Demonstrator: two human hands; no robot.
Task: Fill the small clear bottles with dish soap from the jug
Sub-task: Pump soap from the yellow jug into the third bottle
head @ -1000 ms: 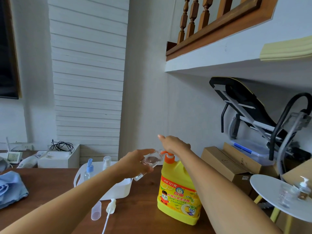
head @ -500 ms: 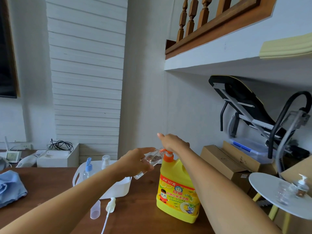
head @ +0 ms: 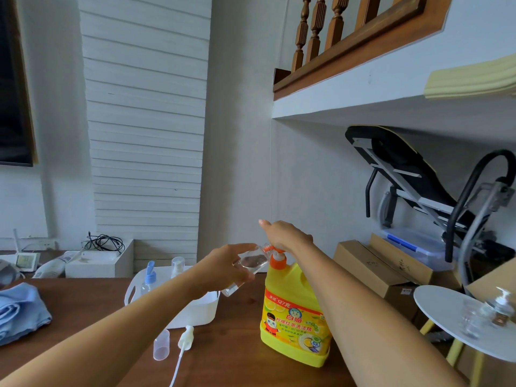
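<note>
Left hand [head: 226,265] curls in a grip; right hand [head: 287,237] presses palm-down just beside it.

Wooden table [head: 83,300] bears jug [head: 293,317], white basket [head: 195,311], blue cloth [head: 19,311].

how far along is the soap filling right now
Done: the pump bottle on the side table holds brownish liquid, so it may be filled. In hand: the left hand holds a small clear bottle tilted at the jug while the right hand rests on the pump. Left: two bottles in the white basket, apparently empty; a spray head and cap lie loose.
</note>
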